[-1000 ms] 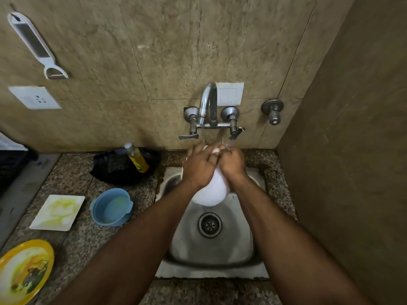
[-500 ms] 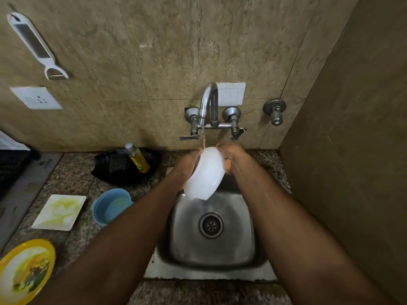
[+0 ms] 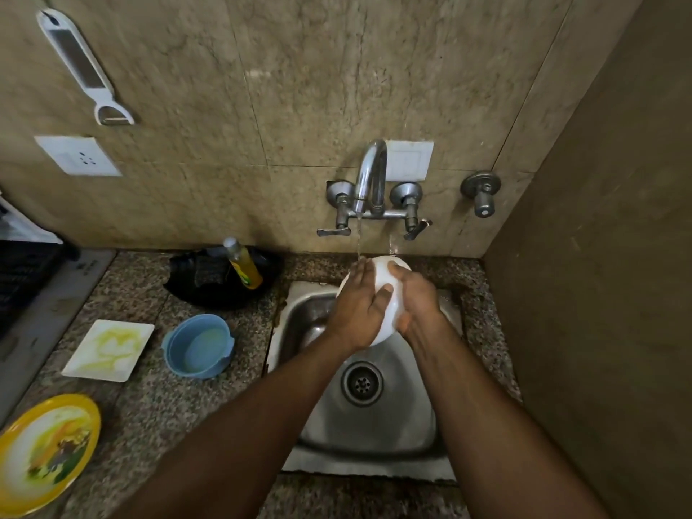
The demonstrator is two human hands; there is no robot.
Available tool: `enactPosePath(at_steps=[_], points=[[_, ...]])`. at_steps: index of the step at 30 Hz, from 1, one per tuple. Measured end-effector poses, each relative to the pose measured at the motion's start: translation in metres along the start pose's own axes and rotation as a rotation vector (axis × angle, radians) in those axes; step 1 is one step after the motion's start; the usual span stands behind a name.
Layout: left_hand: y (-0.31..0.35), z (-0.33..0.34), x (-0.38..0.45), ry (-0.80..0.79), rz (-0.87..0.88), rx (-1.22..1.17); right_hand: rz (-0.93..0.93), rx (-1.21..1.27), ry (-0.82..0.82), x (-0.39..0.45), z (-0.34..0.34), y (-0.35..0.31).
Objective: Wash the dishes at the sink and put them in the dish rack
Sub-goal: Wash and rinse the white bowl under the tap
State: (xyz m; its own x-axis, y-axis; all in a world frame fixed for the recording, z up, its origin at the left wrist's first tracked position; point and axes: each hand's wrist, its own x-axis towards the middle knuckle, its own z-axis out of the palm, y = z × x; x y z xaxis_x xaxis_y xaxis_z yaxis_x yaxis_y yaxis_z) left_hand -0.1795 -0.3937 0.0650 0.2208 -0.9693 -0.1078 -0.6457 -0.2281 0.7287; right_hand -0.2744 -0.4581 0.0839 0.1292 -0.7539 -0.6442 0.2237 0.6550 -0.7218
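Your left hand (image 3: pixel 359 307) lies flat over white bowl (image 3: pixel 389 294), fingers straight, pressing its outside. Your right hand (image 3: pixel 413 301) grips bowl from other side, fingers curled round it. Bowl held tilted above sink (image 3: pixel 374 436), under tap (image 3: pixel 369 181) (water running onto its top edge). Blue bowl (image 3: pixel 198 346), square plate (image 3: pixel 108 350), yellow plate (image 3: pixel 45 451) wait on counter (image 3: pixel 149 406), left of sink.
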Motion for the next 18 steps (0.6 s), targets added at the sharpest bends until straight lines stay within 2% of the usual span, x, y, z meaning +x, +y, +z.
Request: enactPosePath(at_steps=[4, 8, 11, 15, 18], points=[[0.003, 0.0, -0.003, 0.105, 0.06, 0.056, -0.046, 0.189, -0.003, -0.003, 0.001, 0.01], [-0.002, -0.019, 0.027, -0.074, -0.211, -0.296, -0.146, 0.163, 0.081, -0.023, 0.004, 0.015], [-0.01, -0.029, 0.048, -0.094, -0.312, -0.334, -0.17, 0.171, 0.076, -0.03, 0.007, 0.018], [0.025, -0.031, 0.021, -0.072, -0.264, -0.303, -0.16, 0.194, 0.119, -0.028, 0.011, 0.008], [0.02, -0.01, 0.01, -0.085, -0.185, -0.352, -0.132, 0.191, 0.155, -0.02, 0.005, 0.004]])
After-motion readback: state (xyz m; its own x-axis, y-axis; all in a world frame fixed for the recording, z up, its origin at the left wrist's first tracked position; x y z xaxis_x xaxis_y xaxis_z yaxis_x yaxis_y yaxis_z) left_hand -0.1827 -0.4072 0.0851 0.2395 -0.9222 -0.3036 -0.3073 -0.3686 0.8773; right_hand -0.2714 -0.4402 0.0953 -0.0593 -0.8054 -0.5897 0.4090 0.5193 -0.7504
